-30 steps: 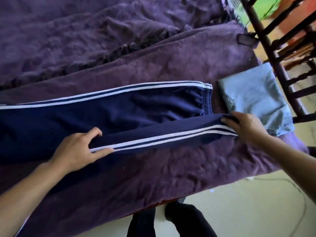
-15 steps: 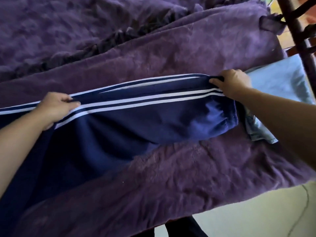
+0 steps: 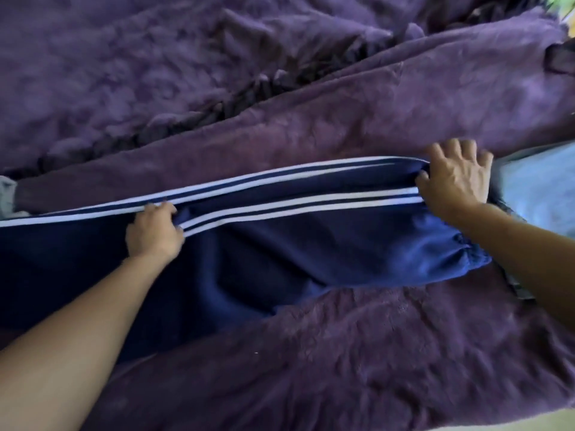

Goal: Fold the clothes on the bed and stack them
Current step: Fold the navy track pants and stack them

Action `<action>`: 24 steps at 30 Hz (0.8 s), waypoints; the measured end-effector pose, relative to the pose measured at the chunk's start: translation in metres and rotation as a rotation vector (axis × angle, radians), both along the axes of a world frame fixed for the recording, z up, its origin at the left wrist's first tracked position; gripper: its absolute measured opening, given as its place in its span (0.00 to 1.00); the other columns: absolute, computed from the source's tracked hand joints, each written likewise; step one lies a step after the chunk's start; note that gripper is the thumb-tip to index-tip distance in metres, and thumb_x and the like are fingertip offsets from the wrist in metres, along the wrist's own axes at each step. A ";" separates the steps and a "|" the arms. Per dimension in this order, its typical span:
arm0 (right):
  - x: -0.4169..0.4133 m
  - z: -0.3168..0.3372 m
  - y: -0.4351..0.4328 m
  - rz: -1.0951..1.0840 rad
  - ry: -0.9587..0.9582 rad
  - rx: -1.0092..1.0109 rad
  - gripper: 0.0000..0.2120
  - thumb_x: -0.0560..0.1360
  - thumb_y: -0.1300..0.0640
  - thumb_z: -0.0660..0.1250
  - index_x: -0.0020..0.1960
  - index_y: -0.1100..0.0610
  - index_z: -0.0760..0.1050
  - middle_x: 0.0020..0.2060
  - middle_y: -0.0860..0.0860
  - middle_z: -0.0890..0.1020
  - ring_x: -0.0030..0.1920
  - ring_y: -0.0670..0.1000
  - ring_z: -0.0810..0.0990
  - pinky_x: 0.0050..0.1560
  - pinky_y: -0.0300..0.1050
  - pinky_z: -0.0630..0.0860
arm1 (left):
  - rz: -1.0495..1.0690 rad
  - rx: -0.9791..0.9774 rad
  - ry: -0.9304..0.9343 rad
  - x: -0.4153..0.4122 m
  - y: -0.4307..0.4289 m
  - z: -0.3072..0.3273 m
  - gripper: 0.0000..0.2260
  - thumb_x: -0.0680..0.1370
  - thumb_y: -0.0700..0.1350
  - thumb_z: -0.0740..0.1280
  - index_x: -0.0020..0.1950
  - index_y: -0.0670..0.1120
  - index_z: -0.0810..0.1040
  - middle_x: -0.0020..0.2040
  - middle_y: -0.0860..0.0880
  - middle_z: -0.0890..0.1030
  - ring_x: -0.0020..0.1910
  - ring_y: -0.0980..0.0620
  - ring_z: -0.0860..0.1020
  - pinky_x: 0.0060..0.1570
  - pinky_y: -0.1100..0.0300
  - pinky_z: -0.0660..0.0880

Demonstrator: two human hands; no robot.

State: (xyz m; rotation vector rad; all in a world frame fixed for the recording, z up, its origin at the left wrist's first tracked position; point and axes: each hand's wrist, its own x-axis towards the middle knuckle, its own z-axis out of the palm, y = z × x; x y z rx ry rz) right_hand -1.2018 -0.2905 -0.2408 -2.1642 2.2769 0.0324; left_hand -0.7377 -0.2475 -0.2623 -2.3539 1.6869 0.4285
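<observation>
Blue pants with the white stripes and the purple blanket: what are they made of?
The track pants look like smooth knit jersey, maybe polyester: soft matte folds, gathered stretchy waist, white stripes sewn on. The blanket looks like plush fleece: fuzzy pile with lighter and darker patches. Exact fibres can't be told.

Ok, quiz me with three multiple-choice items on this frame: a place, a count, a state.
1. Where is the light blue folded garment? A) past the right hand, at the navy track pants' right end B) on the pants C) far left
2. White stripes per side band? A) one B) two C) five
3. The left hand is: A) open, idle B) gripping the striped edge C) out of view
1A, it shows beyond that hand; 2B, two white lines each; 3B, fingers curl round the edge.
</observation>
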 end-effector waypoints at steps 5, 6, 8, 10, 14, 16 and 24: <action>0.158 0.010 0.044 0.292 -0.278 -0.037 0.14 0.66 0.55 0.63 0.51 0.55 0.79 0.45 0.56 0.80 0.47 0.62 0.77 0.43 0.54 0.73 | -0.098 0.127 -0.094 0.055 0.081 0.020 0.18 0.73 0.45 0.69 0.63 0.46 0.72 0.56 0.43 0.74 0.55 0.42 0.73 0.49 0.48 0.70; 0.194 0.007 0.056 0.337 -0.347 0.006 0.12 0.66 0.56 0.63 0.48 0.55 0.80 0.43 0.55 0.80 0.44 0.61 0.79 0.40 0.53 0.74 | -0.102 0.137 -0.097 0.070 0.099 0.022 0.19 0.74 0.46 0.69 0.64 0.47 0.71 0.57 0.44 0.74 0.55 0.43 0.73 0.49 0.50 0.70; 0.261 -0.002 0.077 0.400 -0.453 0.122 0.09 0.67 0.58 0.65 0.46 0.56 0.80 0.41 0.54 0.81 0.42 0.60 0.80 0.35 0.51 0.76 | -0.122 0.141 -0.108 0.098 0.133 0.022 0.21 0.73 0.48 0.70 0.64 0.47 0.71 0.57 0.45 0.74 0.54 0.44 0.73 0.48 0.51 0.71; 0.320 -0.013 0.094 0.461 -0.483 0.184 0.09 0.67 0.61 0.68 0.47 0.55 0.80 0.41 0.53 0.81 0.42 0.59 0.81 0.31 0.49 0.76 | -0.162 0.156 -0.097 0.126 0.168 0.020 0.25 0.67 0.47 0.75 0.62 0.46 0.74 0.55 0.43 0.76 0.50 0.43 0.76 0.44 0.50 0.73; 0.416 -0.029 0.109 0.480 -0.349 0.378 0.27 0.71 0.63 0.64 0.69 0.50 0.70 0.68 0.52 0.71 0.61 0.57 0.75 0.40 0.51 0.78 | -0.251 0.192 -0.043 0.184 0.234 0.010 0.28 0.55 0.41 0.81 0.54 0.43 0.80 0.55 0.40 0.79 0.47 0.40 0.79 0.39 0.45 0.76; 0.445 -0.033 0.108 0.471 -0.253 0.441 0.29 0.73 0.60 0.63 0.72 0.47 0.66 0.74 0.50 0.63 0.65 0.56 0.72 0.43 0.50 0.74 | -0.270 0.218 -0.007 0.214 0.254 0.010 0.24 0.54 0.41 0.82 0.47 0.43 0.81 0.54 0.42 0.79 0.47 0.41 0.79 0.38 0.47 0.77; 0.482 -0.017 0.053 0.112 -0.315 0.311 0.11 0.79 0.49 0.61 0.53 0.51 0.79 0.54 0.53 0.80 0.53 0.61 0.78 0.46 0.51 0.70 | 0.095 -0.154 0.243 0.363 0.156 0.067 0.03 0.71 0.43 0.70 0.43 0.44 0.80 0.38 0.42 0.81 0.38 0.39 0.80 0.36 0.51 0.75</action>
